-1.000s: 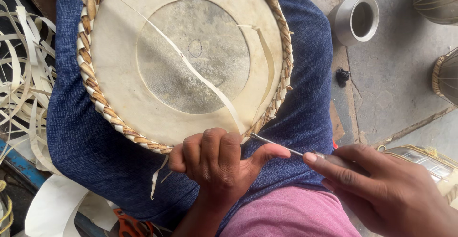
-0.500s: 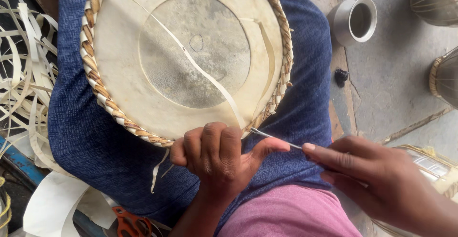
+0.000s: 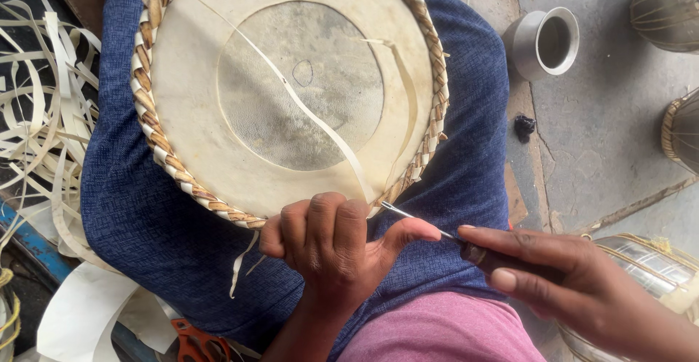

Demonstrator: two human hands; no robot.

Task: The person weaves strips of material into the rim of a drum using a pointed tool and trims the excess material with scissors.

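Drumhead (image 3: 291,92), round and pale cream with a darker grey disc at its centre, lies on the person's blue-clad lap (image 3: 145,216). A braided rim (image 3: 149,125) of tan and white strips rings its edge, and a thin pale strip (image 3: 320,125) runs loosely across the skin. The left hand (image 3: 331,245) is curled tight at the near rim, thumb stretched toward a slim metal awl (image 3: 415,220). The right hand (image 3: 575,285) grips the awl's dark handle, its tip just beside the braid.
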